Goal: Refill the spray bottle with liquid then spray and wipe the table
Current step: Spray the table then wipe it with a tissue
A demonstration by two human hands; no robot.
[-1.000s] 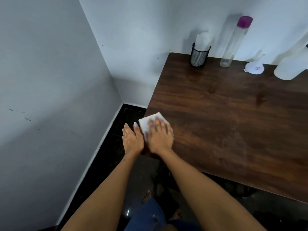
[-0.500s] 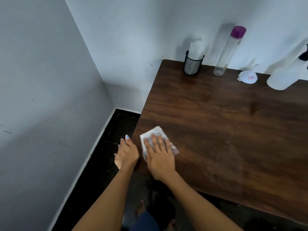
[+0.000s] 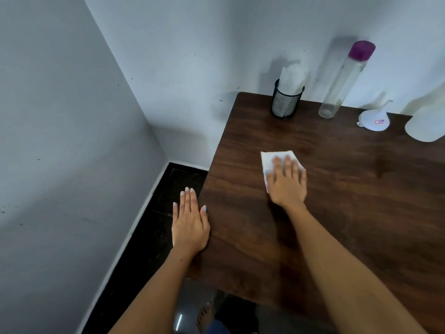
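I see the spray bottle (image 3: 427,121) cut off at right, tissue (image 3: 277,162) partly under my blurred right hand (image 3: 287,184)

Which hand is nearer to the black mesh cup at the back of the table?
The right hand. It presses the tissue on the table, below the mesh cup. The left hand rests at the table's left edge, farther off.

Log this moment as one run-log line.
phase: wiping | right hand: presses white cloth flat on table | left hand: flat at table's left edge
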